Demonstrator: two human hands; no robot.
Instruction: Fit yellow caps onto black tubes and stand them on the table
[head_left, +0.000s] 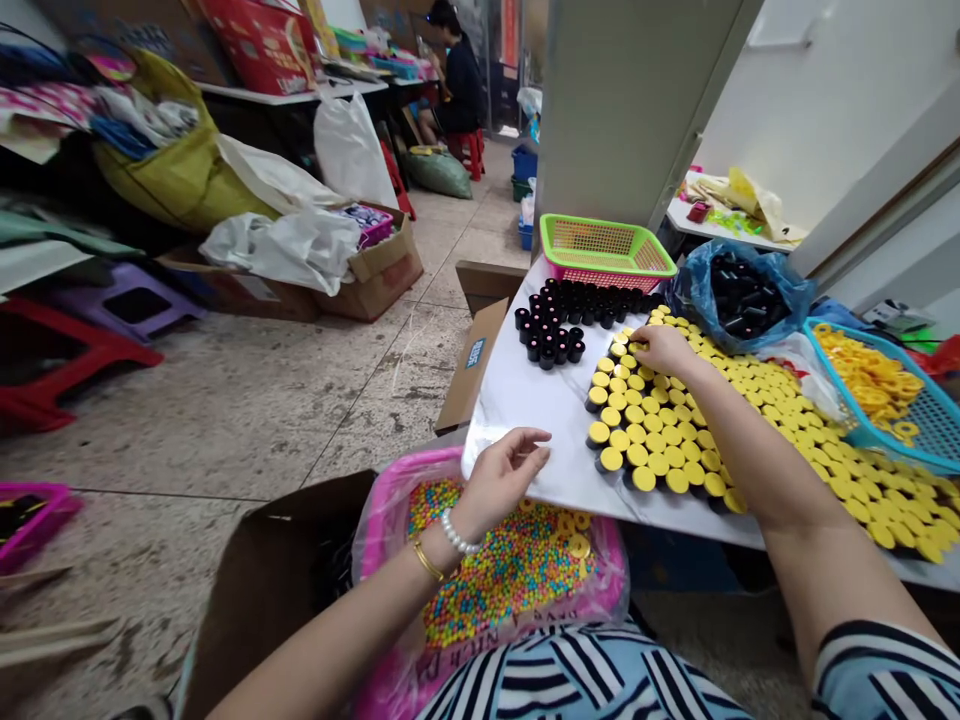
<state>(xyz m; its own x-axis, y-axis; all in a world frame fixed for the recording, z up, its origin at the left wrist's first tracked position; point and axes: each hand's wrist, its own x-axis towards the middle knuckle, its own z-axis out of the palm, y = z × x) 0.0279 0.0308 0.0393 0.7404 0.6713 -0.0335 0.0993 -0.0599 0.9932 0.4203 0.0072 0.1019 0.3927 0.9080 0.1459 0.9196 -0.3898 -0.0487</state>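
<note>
My left hand (510, 468) hovers at the table's near-left edge, above a pink basin (611, 560); its fingers are loosely bent, thumb apart, with nothing in them. Small multicoloured beads (487, 590) and some yellow plastic pieces (577, 543) lie in the basin. My right hand (666, 352) reaches to the far left border of many black cylinders with yellow tops (658, 464), standing packed together upright. Its fingertips are closed at one yellow-topped cylinder there, partly hidden by the hand. Beyond it stand small black cylinders with pinkish centres (547, 345).
A green and pink basket (607, 262) stands at the table's back. To its right are a blue bag of black parts (739, 295) and a blue basket (937, 430) of yellow pieces. Cardboard boxes (382, 280) and stools stand left; another person (457, 75) sits far back.
</note>
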